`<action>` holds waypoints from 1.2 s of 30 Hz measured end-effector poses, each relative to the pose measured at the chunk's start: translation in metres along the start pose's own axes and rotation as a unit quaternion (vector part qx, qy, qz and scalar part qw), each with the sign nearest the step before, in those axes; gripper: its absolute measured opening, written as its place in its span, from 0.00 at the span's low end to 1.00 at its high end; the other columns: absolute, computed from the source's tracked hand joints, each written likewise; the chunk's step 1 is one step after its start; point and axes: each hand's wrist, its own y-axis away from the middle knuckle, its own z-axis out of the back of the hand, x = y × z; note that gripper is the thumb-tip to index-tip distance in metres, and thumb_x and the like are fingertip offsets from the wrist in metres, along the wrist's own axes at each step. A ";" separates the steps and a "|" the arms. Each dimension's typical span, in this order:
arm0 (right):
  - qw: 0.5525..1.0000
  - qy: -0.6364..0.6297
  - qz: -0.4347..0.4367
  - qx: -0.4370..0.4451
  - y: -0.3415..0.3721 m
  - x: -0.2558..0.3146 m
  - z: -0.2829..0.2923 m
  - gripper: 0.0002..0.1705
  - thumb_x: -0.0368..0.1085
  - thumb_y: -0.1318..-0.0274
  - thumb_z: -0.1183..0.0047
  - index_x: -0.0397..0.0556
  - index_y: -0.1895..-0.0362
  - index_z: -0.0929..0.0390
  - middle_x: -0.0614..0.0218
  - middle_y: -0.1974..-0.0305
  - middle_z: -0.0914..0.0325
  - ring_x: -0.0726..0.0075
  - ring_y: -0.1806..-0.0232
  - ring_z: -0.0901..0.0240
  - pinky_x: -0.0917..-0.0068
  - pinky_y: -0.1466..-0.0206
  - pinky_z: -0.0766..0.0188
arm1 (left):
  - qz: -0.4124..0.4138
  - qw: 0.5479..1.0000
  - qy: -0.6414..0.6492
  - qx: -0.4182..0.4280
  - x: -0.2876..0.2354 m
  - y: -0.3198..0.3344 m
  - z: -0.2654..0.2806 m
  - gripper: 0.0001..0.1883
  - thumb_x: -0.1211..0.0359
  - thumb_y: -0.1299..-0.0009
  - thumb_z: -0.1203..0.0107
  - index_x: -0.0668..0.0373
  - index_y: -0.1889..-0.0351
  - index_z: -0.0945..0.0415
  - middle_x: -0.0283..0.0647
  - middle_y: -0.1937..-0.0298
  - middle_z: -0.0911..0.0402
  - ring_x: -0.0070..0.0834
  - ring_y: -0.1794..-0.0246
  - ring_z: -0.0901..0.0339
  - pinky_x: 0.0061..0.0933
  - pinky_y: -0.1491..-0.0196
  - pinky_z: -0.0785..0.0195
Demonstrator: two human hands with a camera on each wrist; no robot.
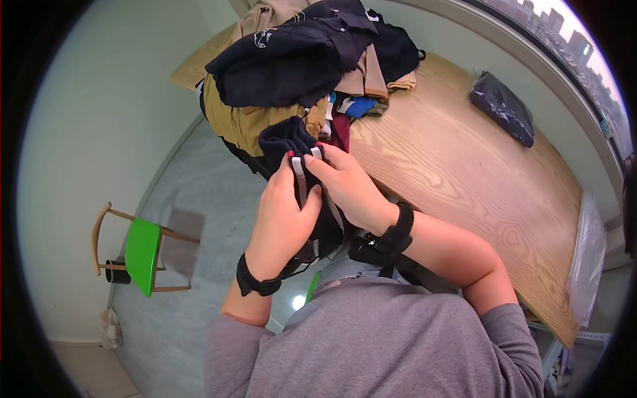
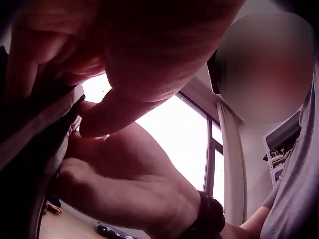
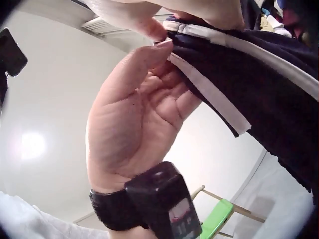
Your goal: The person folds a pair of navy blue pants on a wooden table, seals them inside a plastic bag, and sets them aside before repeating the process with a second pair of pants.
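Note:
Both hands hold a dark navy garment (image 1: 286, 136) with white stripes and small red bits near its edge, in front of the body. My left hand (image 1: 282, 215) grips its striped edge from the left, thumb on the cloth. My right hand (image 1: 355, 189) pinches the same edge from the right, close beside the left fingers. In the right wrist view, two white strips (image 3: 214, 94) run along the dark cloth away from the fingertips. Part of the garment hangs below the hands, partly covered by them.
A heap of clothes (image 1: 285, 60) lies on the wooden table (image 1: 464, 166) ahead. Behind, near the window, sits a dark folded item in clear plastic (image 1: 502, 108). Clear plastic wrap (image 1: 587, 259) hangs at the table's right end. A green-seated chair (image 1: 142, 255) stands on the floor to the left.

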 end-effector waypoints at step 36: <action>0.953 0.171 0.243 -0.049 0.032 0.026 0.066 0.18 0.36 0.46 0.40 0.43 0.54 0.28 0.64 0.56 0.27 0.71 0.52 0.30 0.73 0.46 0.33 | -0.196 0.941 -0.230 0.154 -0.121 -0.194 0.197 0.16 0.74 0.40 0.43 0.62 0.52 0.22 0.29 0.60 0.19 0.16 0.61 0.25 0.20 0.51 0.33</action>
